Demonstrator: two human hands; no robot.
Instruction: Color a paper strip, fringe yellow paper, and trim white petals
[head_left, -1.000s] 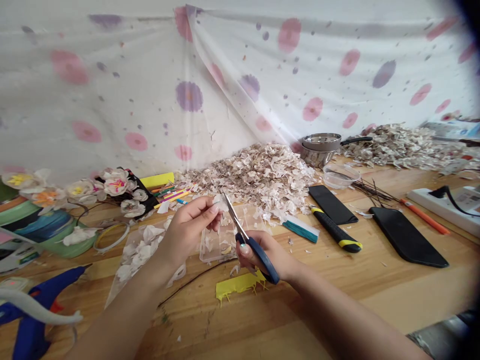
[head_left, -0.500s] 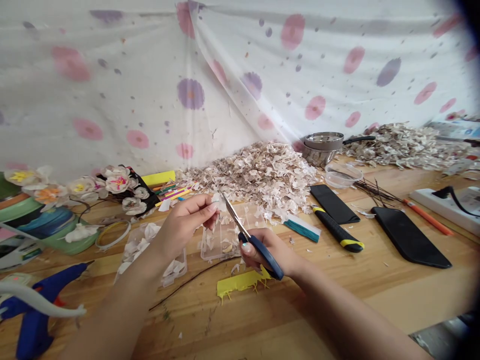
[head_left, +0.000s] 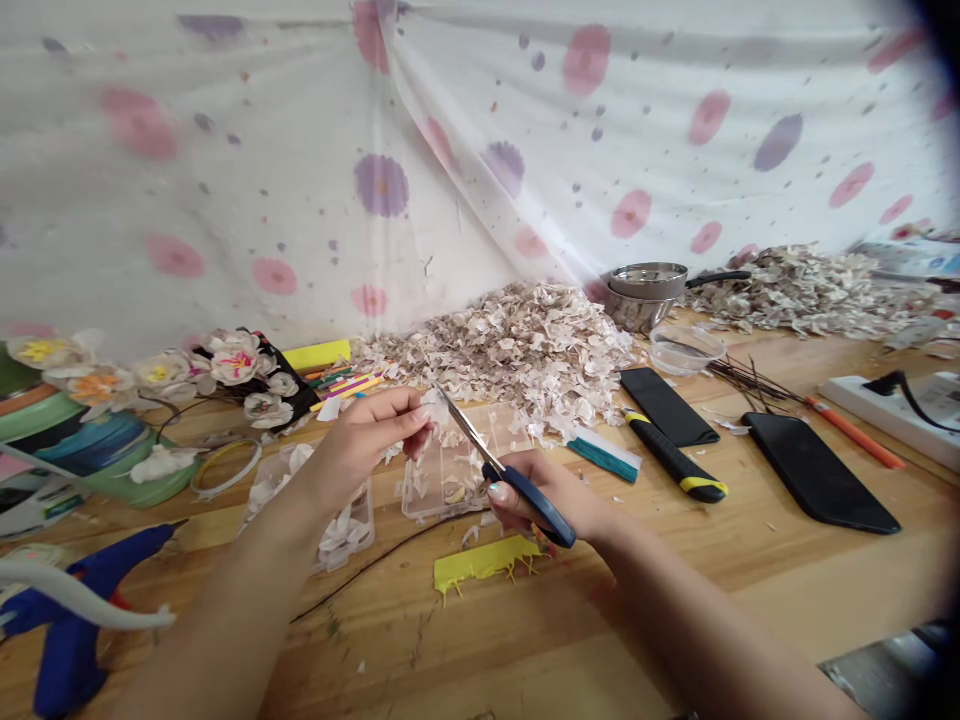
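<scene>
Between the thumb and fingers of my left hand (head_left: 375, 435) is a small whitish petal (head_left: 436, 406). My right hand (head_left: 546, 490) grips the dark blue handles of the scissors (head_left: 531, 502). Their blades point up and left, with the tips beside the petal. Beneath the hands lie a clear divided box (head_left: 420, 505) and a second clear box (head_left: 366, 530) holding white petals. A fringed yellow strip (head_left: 484, 562) lies on the table in front, below a thin dark wire (head_left: 382, 565).
A large petal heap (head_left: 525, 350) stands behind the hands. To the right are a black-and-yellow cutter (head_left: 671, 455), two black phones (head_left: 817, 470) and a power strip (head_left: 892, 415). A blue glue gun (head_left: 97, 590) and made-up flowers (head_left: 236, 365) are at the left.
My right hand and the scissors have shifted slightly right and down. My left hand has moved slightly left, still holding the petal.
</scene>
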